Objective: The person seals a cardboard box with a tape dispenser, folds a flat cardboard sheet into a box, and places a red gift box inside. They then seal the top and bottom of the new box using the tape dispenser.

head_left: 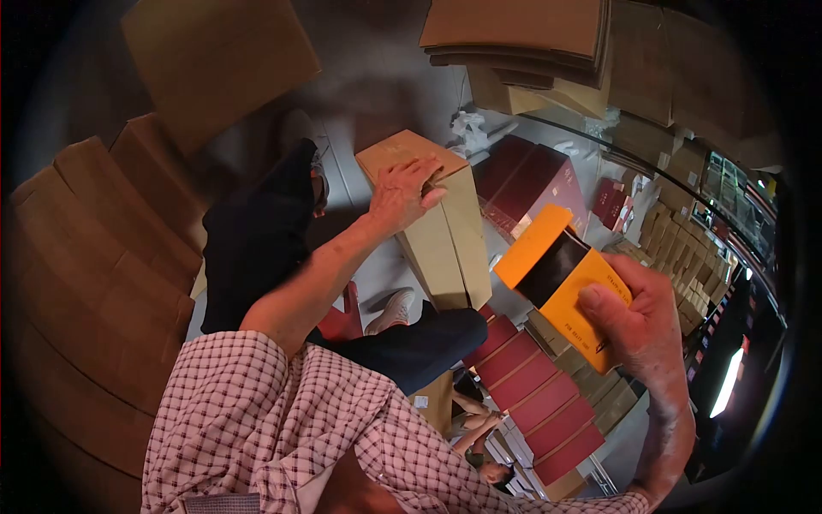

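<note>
My right hand [638,313] is closed around a small yellow carton [582,300], with the thumb pressed on its printed face. The carton's top flap stands raised, and a dark inside shows below it. My left hand [407,193] lies on the end of a long tan cardboard box [445,231], its fingers curled at the edge beside a dark gap. The thumb rests on the box's side. What lies inside the cardboard box is hidden.
Beside the cardboard box stands a dark red carton [531,184]. Several red boxes [535,390] line up behind it, near another person [479,424]. Large cardboard boxes [94,257] fill the left, and flattened cardboard [514,30] is stacked at the top. A red stool [342,317] shows by my legs.
</note>
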Available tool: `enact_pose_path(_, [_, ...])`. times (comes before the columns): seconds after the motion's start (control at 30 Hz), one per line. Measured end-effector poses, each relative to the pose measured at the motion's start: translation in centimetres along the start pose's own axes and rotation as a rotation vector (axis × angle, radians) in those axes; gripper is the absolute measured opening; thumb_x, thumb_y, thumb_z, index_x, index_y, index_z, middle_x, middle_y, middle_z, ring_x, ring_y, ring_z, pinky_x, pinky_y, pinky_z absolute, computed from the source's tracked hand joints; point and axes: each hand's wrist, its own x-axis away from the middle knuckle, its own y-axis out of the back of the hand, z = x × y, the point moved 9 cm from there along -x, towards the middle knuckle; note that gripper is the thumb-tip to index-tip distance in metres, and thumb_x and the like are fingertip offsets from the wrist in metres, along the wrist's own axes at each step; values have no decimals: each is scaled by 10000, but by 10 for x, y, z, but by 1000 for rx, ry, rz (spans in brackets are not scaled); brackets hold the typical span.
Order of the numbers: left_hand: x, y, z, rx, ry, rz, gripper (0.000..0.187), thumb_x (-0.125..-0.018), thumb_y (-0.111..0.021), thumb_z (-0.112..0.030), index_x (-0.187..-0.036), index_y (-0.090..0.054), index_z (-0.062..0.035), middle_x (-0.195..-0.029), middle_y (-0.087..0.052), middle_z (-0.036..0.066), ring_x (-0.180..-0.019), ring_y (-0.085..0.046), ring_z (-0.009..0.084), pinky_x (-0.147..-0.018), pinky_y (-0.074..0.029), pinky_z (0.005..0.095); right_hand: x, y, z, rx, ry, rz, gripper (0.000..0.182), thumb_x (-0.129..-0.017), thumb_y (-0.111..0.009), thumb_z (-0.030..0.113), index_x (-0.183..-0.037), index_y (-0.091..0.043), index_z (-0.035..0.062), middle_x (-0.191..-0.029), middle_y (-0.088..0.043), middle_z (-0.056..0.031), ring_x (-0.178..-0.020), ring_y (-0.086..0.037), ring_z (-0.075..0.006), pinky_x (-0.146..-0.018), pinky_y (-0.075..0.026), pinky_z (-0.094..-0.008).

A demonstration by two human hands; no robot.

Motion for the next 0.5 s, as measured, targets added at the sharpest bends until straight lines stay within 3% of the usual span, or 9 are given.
enact_pose_path(0.13, [2,-7,5,-24,45,72,638,-929,-772,-435,-1459,-617,-115,-1510,-636,83,-1350,-594,340,-1129,-408,507,13,-11,-22,-57,-22,-32,378,-978,-755,228,-1228,-707,-51,-854,-736,-58,-735,-679,-89,-686,-552,-268])
enact_pose_path(0.27, [2,-8,4,-68,38,104,636,-951,-747,-470,-1469,-614,-126,-1502,-643,66,-1319,-608,325,-1110,-408,495,28,-21,-50,16,-93,-53,473,-954,-785,240,-1290,-676,-74,-782,-739,-103,-690,-695,-103,-651,-561,-286])
enact_pose_path(0.5, [1,-7,-2,-115,-57,98,613,-969,-728,-410,-1505,-574,-153,-1485,-653,58,-1290,-624,317,-1059,-415,495,41,-37,-90,47,-86,-81,515,-947,-797,293,-1286,-682,-77,-763,-744,-130,-672,-717,-131,-648,-571,-311])
